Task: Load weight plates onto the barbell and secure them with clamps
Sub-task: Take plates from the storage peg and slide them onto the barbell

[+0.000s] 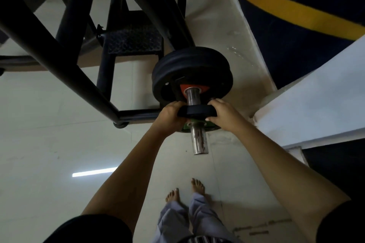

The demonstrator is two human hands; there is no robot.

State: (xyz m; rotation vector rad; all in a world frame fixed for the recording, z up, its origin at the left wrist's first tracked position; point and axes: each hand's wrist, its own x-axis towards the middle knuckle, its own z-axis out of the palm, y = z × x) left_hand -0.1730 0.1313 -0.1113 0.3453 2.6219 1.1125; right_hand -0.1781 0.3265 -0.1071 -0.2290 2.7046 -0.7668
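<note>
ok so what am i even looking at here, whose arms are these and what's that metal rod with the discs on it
This is one picture from a camera worn on a person's head, looking down, so the arms and bare feet are theirs. The metal rod is the barbell sleeve, the end of a barbell, sticking out toward the camera. Larger black weight plates already sit further up it. The left hand and right hand each have a grip on one side of a smaller plate threaded on the sleeve, apart from the big ones. The black metal frame on the left stands on the pale floor.

Barbell sleeve [199, 138] shiny scuffed metal, plates [189, 69] matt black rubber, floor [59, 144] glossy tile.
</note>
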